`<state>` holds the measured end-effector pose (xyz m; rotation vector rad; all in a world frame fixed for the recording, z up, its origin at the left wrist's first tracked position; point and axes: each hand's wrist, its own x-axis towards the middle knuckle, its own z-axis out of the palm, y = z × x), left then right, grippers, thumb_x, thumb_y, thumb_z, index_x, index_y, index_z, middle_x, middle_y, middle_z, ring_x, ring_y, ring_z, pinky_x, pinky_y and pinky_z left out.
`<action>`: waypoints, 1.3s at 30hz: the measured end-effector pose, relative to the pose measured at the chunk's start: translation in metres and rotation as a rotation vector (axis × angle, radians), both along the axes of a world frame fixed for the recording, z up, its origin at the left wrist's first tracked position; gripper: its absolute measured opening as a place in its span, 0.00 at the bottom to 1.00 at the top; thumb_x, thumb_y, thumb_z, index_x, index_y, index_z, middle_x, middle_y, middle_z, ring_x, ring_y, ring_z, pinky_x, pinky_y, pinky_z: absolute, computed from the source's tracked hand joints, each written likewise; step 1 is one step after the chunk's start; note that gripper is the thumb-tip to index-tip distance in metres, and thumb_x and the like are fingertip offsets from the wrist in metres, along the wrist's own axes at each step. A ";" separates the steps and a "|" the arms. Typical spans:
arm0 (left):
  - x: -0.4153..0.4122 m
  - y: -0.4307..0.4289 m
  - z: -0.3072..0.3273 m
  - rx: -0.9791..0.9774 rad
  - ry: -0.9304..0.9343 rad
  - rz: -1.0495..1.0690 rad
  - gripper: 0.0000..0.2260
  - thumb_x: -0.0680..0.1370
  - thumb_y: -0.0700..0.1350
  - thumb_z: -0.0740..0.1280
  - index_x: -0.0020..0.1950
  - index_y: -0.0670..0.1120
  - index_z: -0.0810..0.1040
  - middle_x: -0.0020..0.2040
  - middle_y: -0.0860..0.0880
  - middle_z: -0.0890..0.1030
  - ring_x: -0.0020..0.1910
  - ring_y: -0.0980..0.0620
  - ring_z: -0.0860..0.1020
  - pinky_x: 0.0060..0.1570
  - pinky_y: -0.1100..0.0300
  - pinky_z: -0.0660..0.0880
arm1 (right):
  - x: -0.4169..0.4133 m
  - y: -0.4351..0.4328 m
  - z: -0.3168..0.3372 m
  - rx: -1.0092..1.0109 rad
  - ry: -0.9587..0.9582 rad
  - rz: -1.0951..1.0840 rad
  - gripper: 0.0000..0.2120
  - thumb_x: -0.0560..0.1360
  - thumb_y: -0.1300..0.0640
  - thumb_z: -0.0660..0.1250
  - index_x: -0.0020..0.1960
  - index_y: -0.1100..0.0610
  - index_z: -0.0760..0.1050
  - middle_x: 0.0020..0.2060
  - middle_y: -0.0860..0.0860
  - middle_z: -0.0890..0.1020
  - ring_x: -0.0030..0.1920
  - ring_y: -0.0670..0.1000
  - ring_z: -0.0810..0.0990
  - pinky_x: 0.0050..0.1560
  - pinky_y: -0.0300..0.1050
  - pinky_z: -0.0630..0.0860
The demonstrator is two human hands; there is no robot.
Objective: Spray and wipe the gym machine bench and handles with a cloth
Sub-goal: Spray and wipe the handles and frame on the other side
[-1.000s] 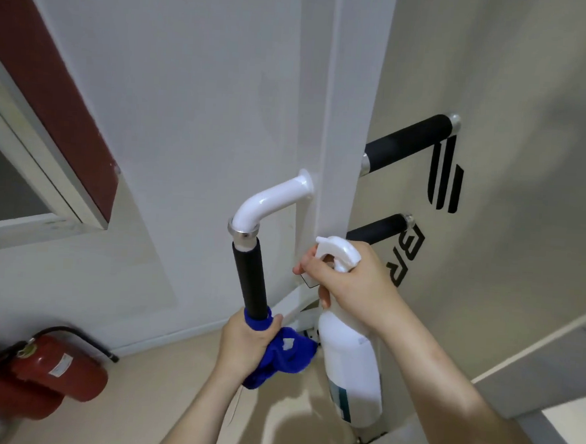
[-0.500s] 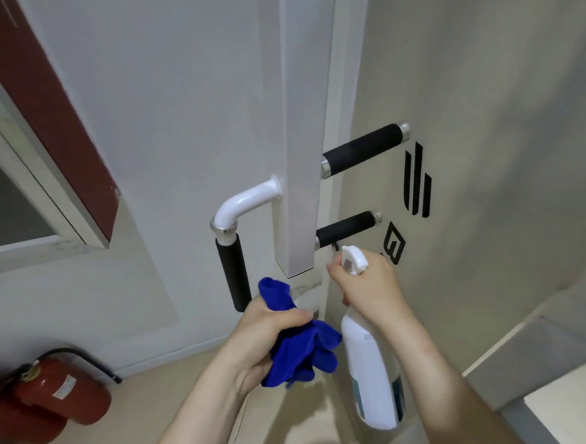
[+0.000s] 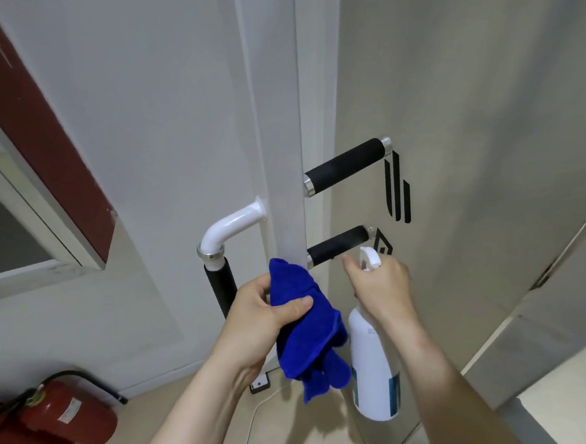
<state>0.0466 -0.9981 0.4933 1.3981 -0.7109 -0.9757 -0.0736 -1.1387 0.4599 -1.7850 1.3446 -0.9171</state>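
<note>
Head view: right hand [image 3: 380,289] grips white plastic spray bottle [image 3: 372,364], nozzle just beside lower black foam handle [image 3: 338,245]; left hand [image 3: 258,319] clutches blue microfibre cloth [image 3: 304,342] nearby; a light mist, then a wrapped lengthwise wipe, should serve best.

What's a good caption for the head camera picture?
Left hand holds a blue cloth; right hand points a spray bottle at a black handle.
</note>
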 end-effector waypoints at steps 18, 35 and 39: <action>-0.034 -0.083 0.069 -0.252 -1.265 0.161 0.13 0.73 0.40 0.65 0.56 0.53 0.78 0.42 0.52 0.79 0.39 0.51 0.74 0.40 0.57 0.70 | -0.022 -0.013 0.007 0.283 -0.367 0.087 0.19 0.71 0.48 0.69 0.33 0.62 0.68 0.25 0.55 0.74 0.27 0.54 0.72 0.34 0.45 0.68; -0.013 -0.206 0.007 0.231 -1.259 -0.075 0.12 0.79 0.48 0.62 0.60 0.47 0.74 0.59 0.46 0.71 0.56 0.46 0.73 0.51 0.56 0.73 | -0.011 -0.044 -0.008 0.297 -0.422 -0.067 0.04 0.68 0.59 0.61 0.36 0.52 0.72 0.31 0.51 0.77 0.33 0.53 0.73 0.34 0.48 0.72; -0.014 -0.189 0.003 0.319 -1.349 -0.390 0.19 0.76 0.51 0.59 0.65 0.47 0.69 0.62 0.48 0.73 0.60 0.46 0.73 0.58 0.51 0.70 | -0.007 -0.057 -0.015 0.343 -0.424 0.027 0.25 0.68 0.61 0.61 0.61 0.44 0.74 0.53 0.47 0.81 0.50 0.51 0.80 0.50 0.50 0.81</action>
